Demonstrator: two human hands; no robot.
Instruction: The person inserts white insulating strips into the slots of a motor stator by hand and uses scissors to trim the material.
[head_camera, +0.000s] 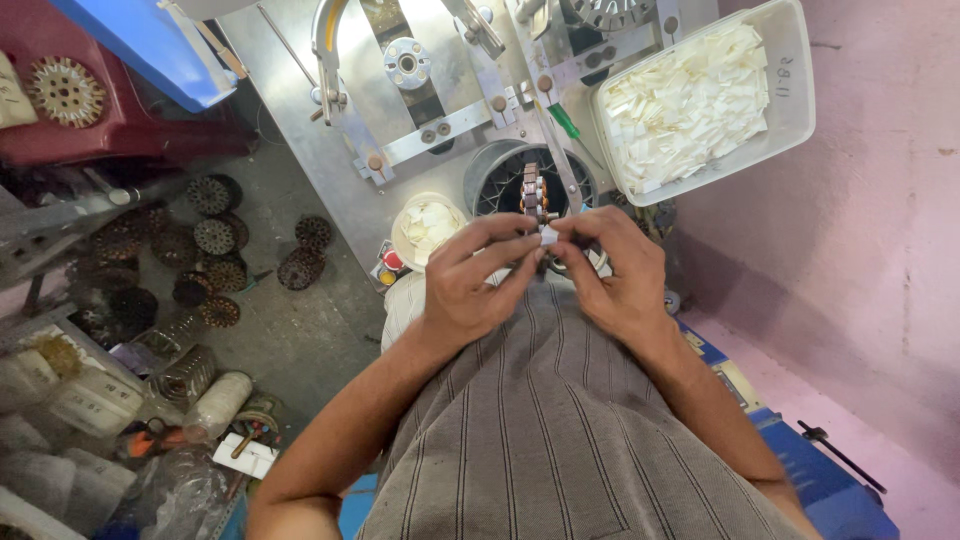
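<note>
Both hands, left (470, 285) and right (610, 270), pinching a small white slip (549, 236) between fingertips, just below the stator (533, 192); tray (790, 100) beyond.

Small motor-winding workshop | bare concrete floor (300, 340) strewn with toothed stator cores (215, 236) | steel jig plate (330, 150) with bolted arms and levers | white tray (790, 90) of cut insulation slips | wire spools (215, 405) and clutter at left | pink-painted wall (880, 250)
</note>
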